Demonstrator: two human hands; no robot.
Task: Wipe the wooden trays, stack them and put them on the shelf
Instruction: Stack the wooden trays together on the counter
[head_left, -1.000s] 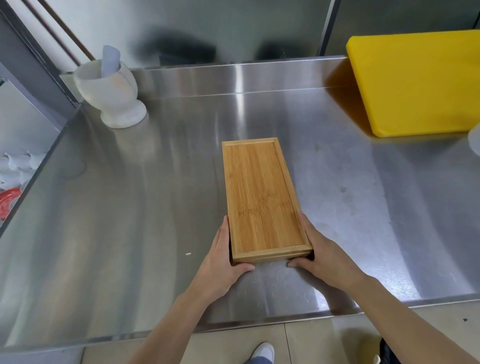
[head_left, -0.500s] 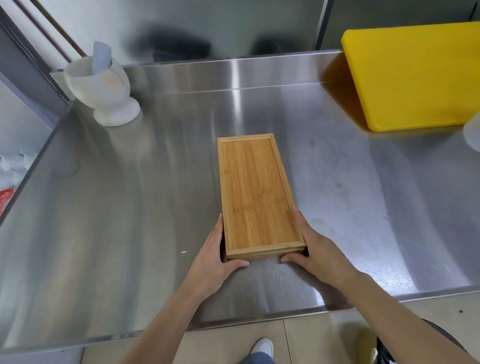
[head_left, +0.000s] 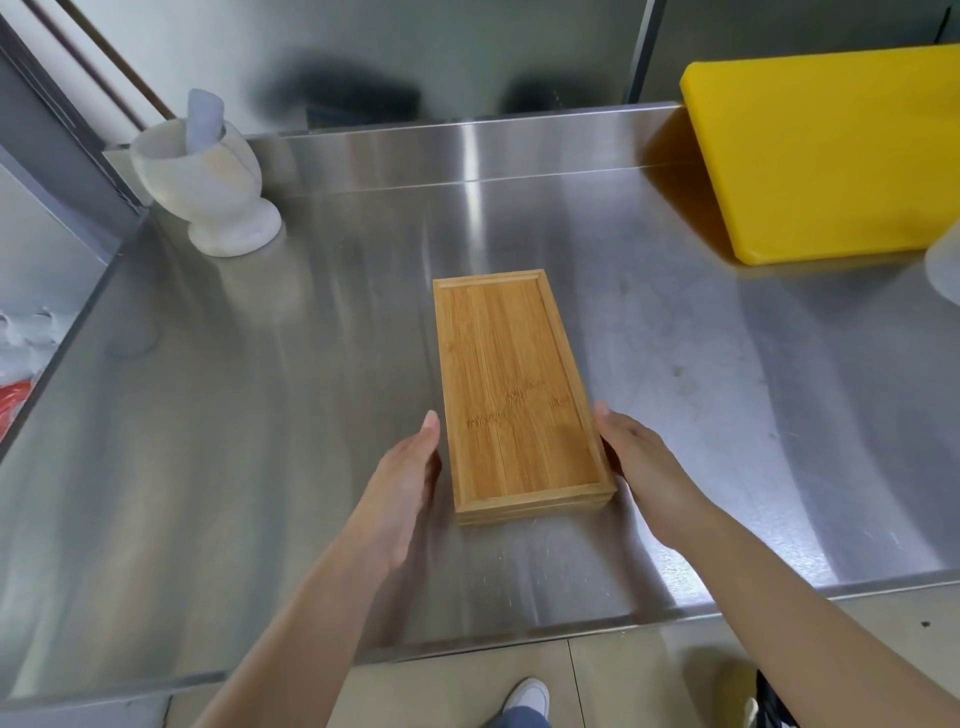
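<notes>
A stack of wooden trays (head_left: 511, 384) lies lengthwise on the steel table (head_left: 260, 467), its near end showing layered edges. My left hand (head_left: 408, 483) is flat beside the stack's left side near the front corner, fingers straight, with a thin shadowed gap between them. Along the stack's right side lies my right hand (head_left: 641, 467), fingers straight and touching the edge. Neither thumb wraps the near end. No cloth is in view.
A white mortar with a pestle (head_left: 208, 176) stands at the back left. A yellow cutting board (head_left: 831, 150) lies at the back right, with a pale container's edge (head_left: 945, 270) at the far right. The table's left edge borders a lower area holding white and red items (head_left: 21, 364).
Both hands have let go of the stack's near corners and now lie flat along its long sides. The stack stays where it was on the table.
</notes>
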